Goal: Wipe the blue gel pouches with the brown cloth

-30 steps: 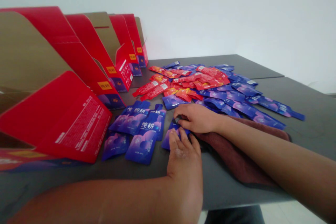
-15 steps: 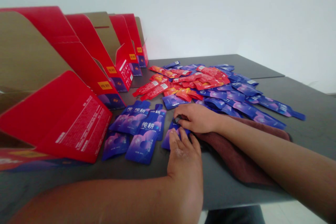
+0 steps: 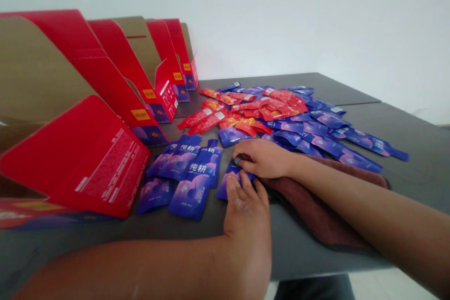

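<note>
A blue-purple spout pouch [image 3: 222,188] lies flat on the table under both hands. My left hand [image 3: 246,208] rests on its near end, fingers stretched out and pressed down against it. At its far end, my right hand [image 3: 262,157] is curled closed around a small dark grey piece, partly hidden by the fingers. A brown cloth with a black edge [image 3: 316,215] lies beneath my right wrist and forearm. Just left of the hands, several blue pouches [image 3: 191,192] overlap in a small group.
Several open red cardboard boxes [image 3: 105,79] stand in a row along the left. A loose pile of red sachets [image 3: 281,103] and blue pouches [image 3: 326,119] spreads beyond my right hand. The grey table [image 3: 415,173] meets a white wall behind.
</note>
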`<state>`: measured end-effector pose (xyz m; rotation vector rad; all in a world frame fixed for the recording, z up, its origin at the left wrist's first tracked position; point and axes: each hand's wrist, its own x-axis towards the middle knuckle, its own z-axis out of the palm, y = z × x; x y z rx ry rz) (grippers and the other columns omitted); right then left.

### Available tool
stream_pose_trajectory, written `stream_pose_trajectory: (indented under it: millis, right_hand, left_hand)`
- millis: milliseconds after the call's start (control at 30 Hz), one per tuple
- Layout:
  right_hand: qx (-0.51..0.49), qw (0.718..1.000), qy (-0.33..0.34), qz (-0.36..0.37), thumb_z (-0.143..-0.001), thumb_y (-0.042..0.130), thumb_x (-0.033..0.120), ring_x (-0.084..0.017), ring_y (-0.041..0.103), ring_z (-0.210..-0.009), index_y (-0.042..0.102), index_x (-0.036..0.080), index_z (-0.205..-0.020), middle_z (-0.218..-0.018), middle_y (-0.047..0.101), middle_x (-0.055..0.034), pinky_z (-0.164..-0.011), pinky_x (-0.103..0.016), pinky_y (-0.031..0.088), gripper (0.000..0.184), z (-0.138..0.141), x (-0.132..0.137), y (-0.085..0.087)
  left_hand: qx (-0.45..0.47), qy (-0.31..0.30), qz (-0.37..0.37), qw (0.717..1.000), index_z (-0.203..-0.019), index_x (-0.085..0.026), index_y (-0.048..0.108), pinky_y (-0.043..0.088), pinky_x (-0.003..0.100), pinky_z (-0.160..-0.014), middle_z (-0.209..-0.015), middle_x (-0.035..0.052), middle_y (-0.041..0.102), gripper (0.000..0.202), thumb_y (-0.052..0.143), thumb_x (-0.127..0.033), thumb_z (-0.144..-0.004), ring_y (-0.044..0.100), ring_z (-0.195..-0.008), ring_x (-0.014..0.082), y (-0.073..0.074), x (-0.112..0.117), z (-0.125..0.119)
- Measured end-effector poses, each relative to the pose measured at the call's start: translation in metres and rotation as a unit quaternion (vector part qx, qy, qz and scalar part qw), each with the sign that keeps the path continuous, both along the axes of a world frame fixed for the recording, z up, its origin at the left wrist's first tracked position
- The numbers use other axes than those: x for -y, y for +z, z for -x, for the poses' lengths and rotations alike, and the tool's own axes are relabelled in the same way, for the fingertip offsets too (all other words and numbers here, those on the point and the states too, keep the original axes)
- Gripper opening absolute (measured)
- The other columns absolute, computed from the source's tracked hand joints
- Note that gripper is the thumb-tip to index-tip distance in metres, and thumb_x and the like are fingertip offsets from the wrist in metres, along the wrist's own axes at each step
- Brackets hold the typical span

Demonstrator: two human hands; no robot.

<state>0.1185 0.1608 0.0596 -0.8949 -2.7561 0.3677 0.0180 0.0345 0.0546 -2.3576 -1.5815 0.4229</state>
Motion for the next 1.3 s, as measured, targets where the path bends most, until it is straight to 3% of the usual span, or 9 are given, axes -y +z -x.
stream_pose_trajectory:
  millis: [1300]
  right_hand:
    - [0.000, 1.000, -0.001, -0.002, -0.082, 0.052, 0.017, -0.018, 0.058, -0.083, 0.063, 0.015, -0.095, -0.093, 0.067, -0.0072, -0.073, -0.028, 0.042, 0.016, -0.0002, 0.0002, 0.0007]
  left_hand:
    - [-0.021, -0.005, 0.026, 0.999, -0.141, -0.015, 0.042, 0.042, 0.050, -0.106, -0.141, 0.0207, 0.048, 0.049, 0.042, -0.016, -0.092, 0.050, -0.124, 0.0350, 0.0001, -0.0043, -0.0010]
